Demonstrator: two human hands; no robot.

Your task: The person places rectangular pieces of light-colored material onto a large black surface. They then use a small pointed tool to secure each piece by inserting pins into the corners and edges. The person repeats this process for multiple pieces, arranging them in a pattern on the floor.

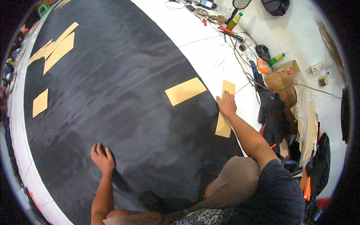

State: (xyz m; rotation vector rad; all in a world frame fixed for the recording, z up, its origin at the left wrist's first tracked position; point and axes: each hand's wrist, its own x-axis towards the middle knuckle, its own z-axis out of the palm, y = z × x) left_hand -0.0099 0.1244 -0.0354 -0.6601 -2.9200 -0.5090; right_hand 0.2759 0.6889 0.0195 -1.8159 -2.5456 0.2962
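Note:
Under me a large black sheet of fabric (123,86) is spread out. My right hand (227,106), its fingers curled, grips a long tan card strip (224,129) at the sheet's right edge; the strip's upper end lies over the white surface. To the left of that hand lies a wider tan card rectangle (185,91), flat on the black sheet. My left hand (102,158) rests on the sheet at lower left, open, fingers a little apart, holding nothing.
Several overlapping tan card pieces (60,52) lie at the far left, with a single small card (40,102) nearer. Beyond the right edge of the white surface (174,28) are cables, a yellow-green bottle (234,21), a brown paper bag (284,80) and dark scraps (275,116).

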